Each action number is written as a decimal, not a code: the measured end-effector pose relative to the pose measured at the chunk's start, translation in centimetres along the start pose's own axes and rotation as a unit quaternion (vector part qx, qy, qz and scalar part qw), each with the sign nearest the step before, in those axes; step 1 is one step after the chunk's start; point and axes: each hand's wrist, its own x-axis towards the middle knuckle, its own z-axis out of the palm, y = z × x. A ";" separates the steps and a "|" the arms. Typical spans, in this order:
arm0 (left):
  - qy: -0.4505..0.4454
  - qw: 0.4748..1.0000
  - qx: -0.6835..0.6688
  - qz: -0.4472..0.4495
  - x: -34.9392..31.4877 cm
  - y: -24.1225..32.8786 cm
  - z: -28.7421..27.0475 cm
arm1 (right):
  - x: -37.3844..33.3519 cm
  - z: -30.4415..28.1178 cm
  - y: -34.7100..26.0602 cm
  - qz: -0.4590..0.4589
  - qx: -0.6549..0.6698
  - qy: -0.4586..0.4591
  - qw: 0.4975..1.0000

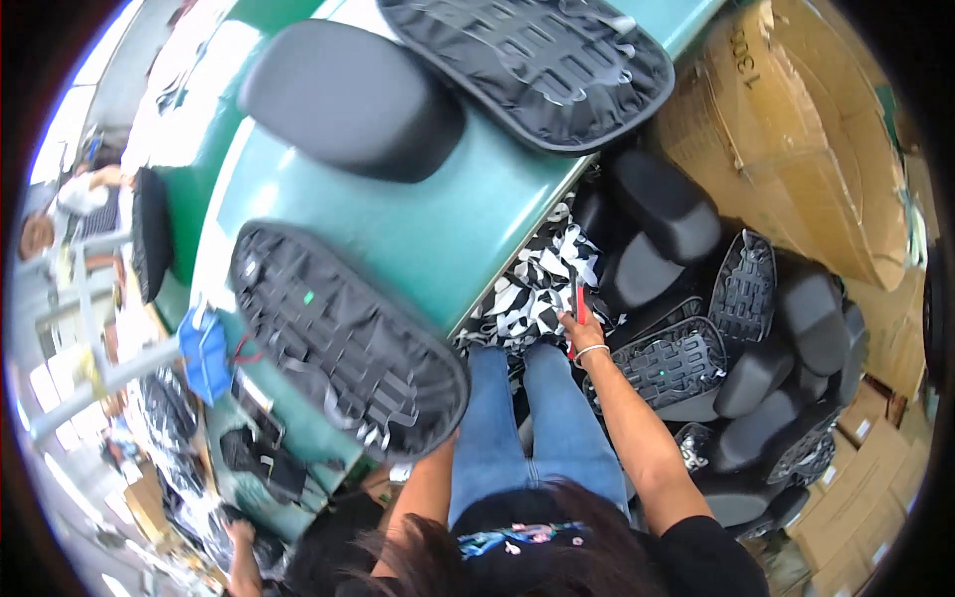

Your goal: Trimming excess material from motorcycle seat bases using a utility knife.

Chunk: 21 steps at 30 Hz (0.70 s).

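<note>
A black padded seat (348, 343) lies underside up on the green table, its ribbed base and gathered cover edge showing. My left forearm (426, 485) reaches up to the near end of this seat, where the seat hides the fingers of my left hand. Beyond the table's right edge, my right hand (585, 333) is closed around a red-handled tool (581, 306) with a narrow dark tip. Whether it is scissors or a knife cannot be made out. Below that hand lies a heap of black and white scraps (537, 284).
Two more seats, one smooth side up (353, 99) and one underside up (537, 70), rest on the green table (418, 239). Several black seats (751, 378) are piled at right, near a large cardboard box (796, 139). A blue container (206, 353) and other people (85, 204) are at left.
</note>
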 end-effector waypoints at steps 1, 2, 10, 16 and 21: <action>0.131 0.987 0.009 -0.088 2.8 -0.5 0.4 | 1.5 1.2 0.6 -0.085 -0.005 -0.003 0.996; 0.263 0.950 0.020 -0.168 5.3 -1.4 -0.2 | 3.4 2.2 0.2 -0.073 -0.057 -0.042 0.995; 0.218 0.909 -0.265 -0.238 17.1 -9.0 -3.1 | 25.1 14.5 1.8 -0.315 -0.360 -0.164 0.863; 0.213 0.910 -0.299 -0.191 20.6 -10.6 -4.3 | 23.5 22.5 -1.9 -0.322 -0.488 -0.136 0.800; 0.230 0.955 -0.139 -0.129 20.6 -8.2 -7.8 | 20.0 27.2 0.3 -0.206 -0.597 -0.219 0.744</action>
